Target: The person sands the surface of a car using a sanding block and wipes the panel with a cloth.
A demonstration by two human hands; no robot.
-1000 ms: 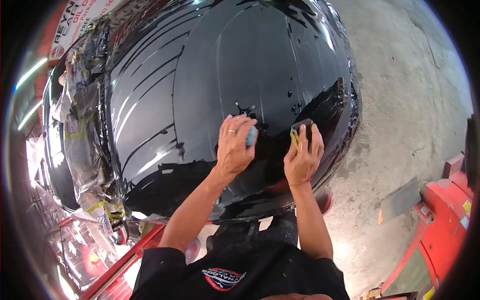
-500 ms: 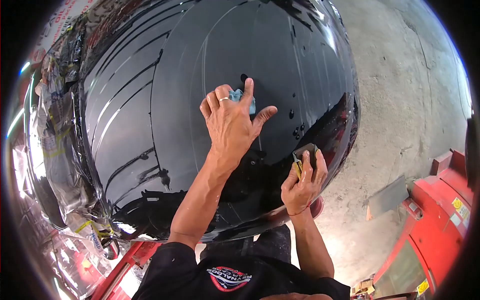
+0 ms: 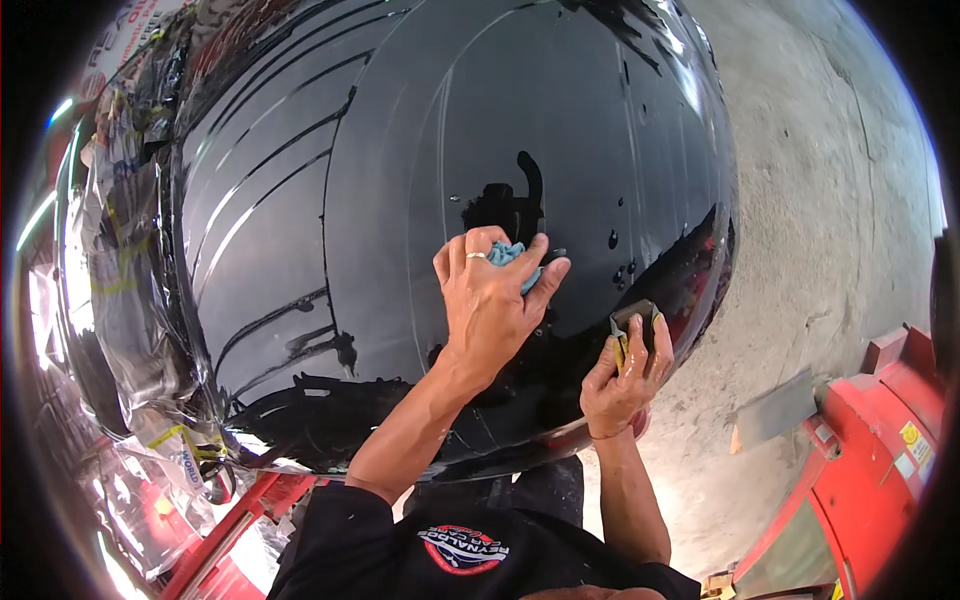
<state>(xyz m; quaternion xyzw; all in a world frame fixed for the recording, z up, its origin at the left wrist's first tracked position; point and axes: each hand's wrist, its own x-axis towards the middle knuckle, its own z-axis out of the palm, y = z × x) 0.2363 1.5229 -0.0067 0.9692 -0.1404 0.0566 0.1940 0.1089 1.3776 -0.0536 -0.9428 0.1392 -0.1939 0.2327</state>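
A dark, glossy car panel [image 3: 400, 180], which looks like a hood, fills the middle of the head view, with wet streaks and drops on it. My left hand [image 3: 490, 305] is wrapped around a bunched blue cloth [image 3: 512, 258], low over the panel; dark wet marks show just beyond the fingers. To the right, near the panel's edge, my right hand [image 3: 627, 385] grips a dark sanding block [image 3: 636, 318] with a yellow part beside the thumb. The fingers hide some of the block and the cloth.
Crumpled plastic sheeting [image 3: 125, 300] hangs along the left side of the panel. Grey concrete floor [image 3: 800, 200] lies to the right. At the lower right stands a red vehicle part [image 3: 860, 480], with a flat grey board [image 3: 775, 410] beside it.
My left hand has drawn back towards me and slightly right with the cloth, and a dark wet mark now shows ahead of it. My right hand keeps the block by the edge.
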